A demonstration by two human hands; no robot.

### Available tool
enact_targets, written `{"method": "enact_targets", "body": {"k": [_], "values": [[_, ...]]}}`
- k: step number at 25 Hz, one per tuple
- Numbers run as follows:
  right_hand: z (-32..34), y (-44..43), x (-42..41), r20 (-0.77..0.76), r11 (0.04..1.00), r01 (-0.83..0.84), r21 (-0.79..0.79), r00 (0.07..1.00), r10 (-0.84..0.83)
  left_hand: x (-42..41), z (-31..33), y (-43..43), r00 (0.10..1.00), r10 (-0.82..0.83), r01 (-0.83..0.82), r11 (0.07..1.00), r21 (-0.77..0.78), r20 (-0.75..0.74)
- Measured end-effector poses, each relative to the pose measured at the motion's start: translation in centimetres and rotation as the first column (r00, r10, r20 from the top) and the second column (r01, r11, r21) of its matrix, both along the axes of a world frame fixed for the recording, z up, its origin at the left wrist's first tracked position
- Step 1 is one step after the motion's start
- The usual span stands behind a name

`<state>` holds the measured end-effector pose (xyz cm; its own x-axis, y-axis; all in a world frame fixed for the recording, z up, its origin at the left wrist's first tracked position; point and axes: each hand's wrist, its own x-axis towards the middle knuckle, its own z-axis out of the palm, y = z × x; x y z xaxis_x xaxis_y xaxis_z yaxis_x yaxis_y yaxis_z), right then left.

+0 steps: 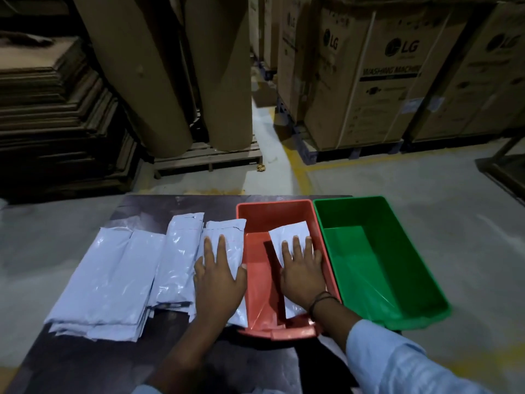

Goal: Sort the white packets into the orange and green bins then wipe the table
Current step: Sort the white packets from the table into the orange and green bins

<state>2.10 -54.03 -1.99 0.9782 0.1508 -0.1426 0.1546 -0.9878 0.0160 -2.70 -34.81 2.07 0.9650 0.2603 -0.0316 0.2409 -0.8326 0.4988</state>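
One white packet (287, 237) lies inside the orange bin (270, 213) under my flat, straight-fingered right hand (302, 270). Just left of that bin my left hand (218, 277) presses flat on the unsorted packets (113, 274); the green bin (355, 213) on its right holds none. Sorting barely begun, wiping untouched, I judge.

White packets (113, 268), orange bin (257, 211), green bin (397, 251)

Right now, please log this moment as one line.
left hand: flat on table packet | right hand: flat on packet in orange bin | green bin: no packets | packet stack: unsorted
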Motion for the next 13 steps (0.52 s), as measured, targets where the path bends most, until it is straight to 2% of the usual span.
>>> {"method": "enact_targets", "body": {"k": [4, 9, 11, 13], "values": [[-1.0, 0.1, 0.1, -0.058, 0.999, -0.026, -0.040, 0.998, 0.024, -0.5, 0.1, 0.0, 0.999, 0.028, -0.028, 1.000, 0.011, -0.021], [-1.0, -0.7, 0.1, -0.212, 0.969, -0.139, -0.206, 0.973, 0.095, 0.1, 0.3, -1.0, 1.000, 0.014, -0.014, 1.000, 0.019, -0.026], [-0.2, -0.8, 0.0, -0.183, 0.973, -0.152, -0.174, 0.976, 0.119, 0.3, 0.4, -1.6, 1.000, 0.002, -0.001, 0.999, 0.036, -0.019], [0.8, -1.0, -0.1, -0.041, 0.984, -0.166, -0.067, 0.986, 0.163, 0.5, 0.5, -2.1, 1.000, -0.002, 0.003, 0.999, 0.050, -0.019]]}}
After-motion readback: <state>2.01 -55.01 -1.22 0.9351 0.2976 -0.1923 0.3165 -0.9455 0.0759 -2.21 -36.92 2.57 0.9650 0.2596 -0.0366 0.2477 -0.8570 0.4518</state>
